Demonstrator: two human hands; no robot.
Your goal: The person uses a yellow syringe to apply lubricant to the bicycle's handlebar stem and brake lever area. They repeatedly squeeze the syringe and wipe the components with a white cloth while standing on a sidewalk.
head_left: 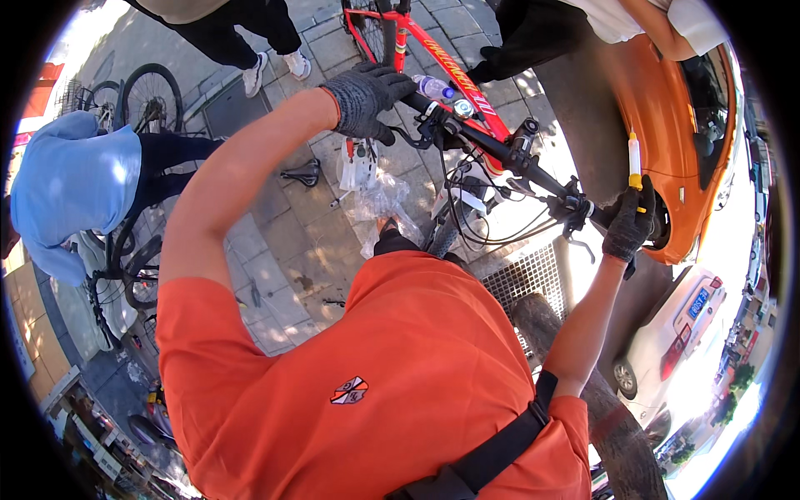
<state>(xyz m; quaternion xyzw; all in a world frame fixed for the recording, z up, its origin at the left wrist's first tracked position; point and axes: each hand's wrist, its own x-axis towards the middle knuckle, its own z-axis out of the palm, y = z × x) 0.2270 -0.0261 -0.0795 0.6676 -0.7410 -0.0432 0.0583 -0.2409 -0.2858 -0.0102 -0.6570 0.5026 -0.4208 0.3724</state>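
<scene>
My left hand, in a dark grey knit glove, is closed over the left end of the black handlebar of a red bicycle. The brake lever lies just by its thumb. At the bar's right end, my gloved right hand holds a slim tube-shaped tool upright, with a whitish barrel, a yellow base and a thin yellow-orange tip. Its exact kind I cannot make out. Black cables loop below the bar. How far the right hand touches the grip is unclear.
A clear bottle stands behind the bar. On the paving lie a black saddle and clear plastic wrap. An orange car is close on the right. A person in light blue bends near other bicycles; two more people stand beyond.
</scene>
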